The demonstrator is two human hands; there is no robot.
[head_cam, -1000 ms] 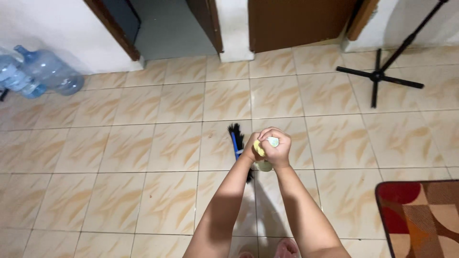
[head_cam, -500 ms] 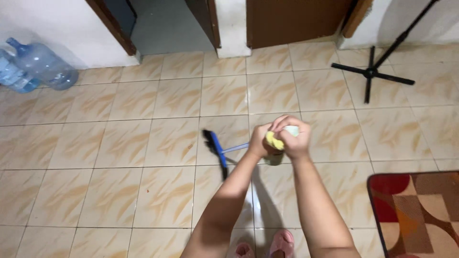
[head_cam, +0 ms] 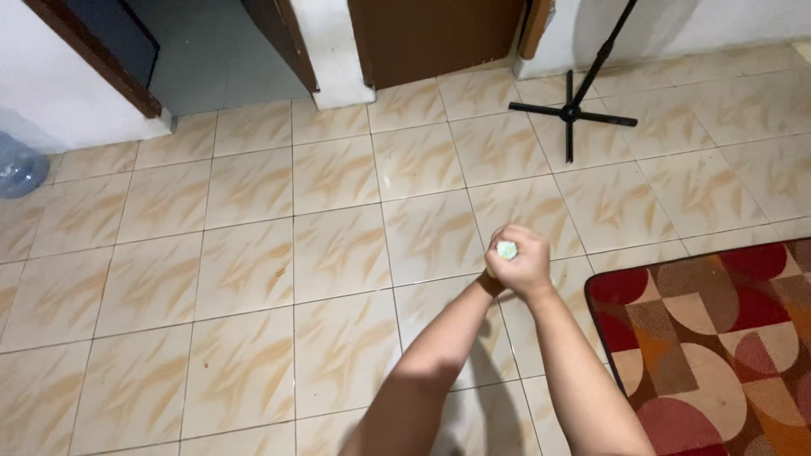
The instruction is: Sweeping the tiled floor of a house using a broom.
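Head view, looking down at a tiled floor (head_cam: 253, 270). Both arms reach forward, hands stacked together on the top of a pale green broom handle (head_cam: 507, 249). Right hand (head_cam: 530, 268) is wrapped shut around the handle end, knuckles up. Left hand (head_cam: 494, 272) sits mostly behind and under the right one; it looks closed on the same handle, but most of it is hidden.

Change from half a second ago: the blue-and-black broom head, then out on the floor to the left of the hands, is no longer visible; it cannot be told where it now lies, likely under the arms or hands. The yellow bit seen at the grip is also gone from sight. The view has swung right: the patterned red rug (head_cam: 718, 338) fills more of the lower right, the black stand (head_cam: 573, 110) sits nearer the centre top, and only one blue water jug (head_cam: 15, 169) shows at the left edge. Judged from that, a sweep stroke has come in toward the body and the person has turned toward the rug side.

Brown door (head_cam: 431, 38) and open doorway (head_cam: 211, 51) run along the top.
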